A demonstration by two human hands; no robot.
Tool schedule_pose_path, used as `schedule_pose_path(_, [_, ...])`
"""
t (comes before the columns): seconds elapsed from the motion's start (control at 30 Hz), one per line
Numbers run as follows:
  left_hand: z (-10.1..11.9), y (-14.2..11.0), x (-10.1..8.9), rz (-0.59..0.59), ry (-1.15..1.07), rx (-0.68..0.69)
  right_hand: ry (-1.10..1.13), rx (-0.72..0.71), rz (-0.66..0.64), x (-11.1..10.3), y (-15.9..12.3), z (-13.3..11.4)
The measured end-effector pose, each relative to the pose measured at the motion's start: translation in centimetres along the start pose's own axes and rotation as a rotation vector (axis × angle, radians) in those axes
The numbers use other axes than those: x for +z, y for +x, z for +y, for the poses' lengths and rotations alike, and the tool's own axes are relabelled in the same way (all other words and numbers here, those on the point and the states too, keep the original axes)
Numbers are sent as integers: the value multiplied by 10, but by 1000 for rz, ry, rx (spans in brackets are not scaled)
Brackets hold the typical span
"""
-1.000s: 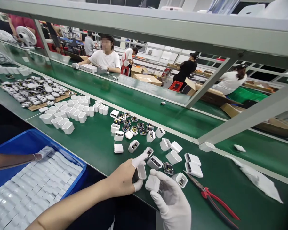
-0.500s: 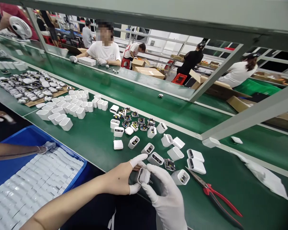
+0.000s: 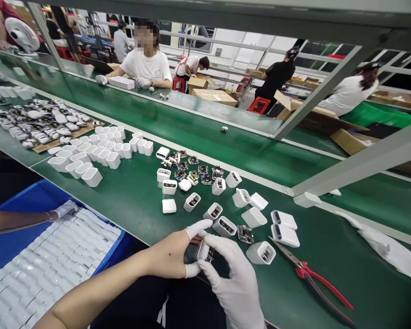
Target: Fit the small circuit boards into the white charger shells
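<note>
My left hand (image 3: 171,253), with white covers on its fingertips, grips a white plastic charger housing (image 3: 202,250) between thumb and fingers. In a full white glove, my right hand (image 3: 238,278) pinches a white-padded circuit board (image 3: 210,255) at the housing's mouth. The board sits partly inside, its dark parts and metal edge showing; the rest is hidden by the fingers. Just beyond stand housings with boards inside, such as one housing (image 3: 225,225), and a bare circuit board (image 3: 245,234) lies beside them. Red-handled long-nose pliers (image 3: 303,269) rest to the right.
Several empty housings (image 3: 92,176) stand left of centre, beyond a blue bin (image 3: 37,192) of white pieces where a co-worker's gloved hand (image 3: 65,209) reaches in. Loose boards (image 3: 193,177) lie mid-table. A slanted metal post (image 3: 324,98) rises at the back; a white bag (image 3: 383,246) lies right.
My right hand has brought the padded piece leftward from beside the housing into its mouth. My left hand has turned the housing slightly. The view has shifted, with the bench scene sliding.
</note>
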State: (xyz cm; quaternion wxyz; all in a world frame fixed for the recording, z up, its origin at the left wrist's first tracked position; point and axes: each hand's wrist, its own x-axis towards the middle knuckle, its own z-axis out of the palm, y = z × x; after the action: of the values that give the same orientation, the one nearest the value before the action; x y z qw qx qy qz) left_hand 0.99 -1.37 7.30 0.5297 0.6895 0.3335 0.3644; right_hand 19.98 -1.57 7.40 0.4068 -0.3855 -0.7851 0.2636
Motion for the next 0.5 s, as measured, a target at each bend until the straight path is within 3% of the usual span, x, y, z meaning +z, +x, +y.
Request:
schedule_pose_path(0.13, [1, 1, -1, -10, -1, 17, -98, -63, 5, -3, -3, 2])
schedule_pose_path(0.23, [1, 2, -1, -10, -25, 35, -185, -107, 87, -8, -6, 1])
schedule_pose_path(0.33, [0, 2, 1, -3, -29, 39, -287, -287, 157, -13, -8, 0])
schedule_pose_path(0.4, [-1, 3, 1, 1, -19, 44, -342, -385, 123, -12, -6, -1])
schedule_pose_path(0.5, [0, 2, 1, -7, -8, 51, -343, -382, 79, -5, 0, -3])
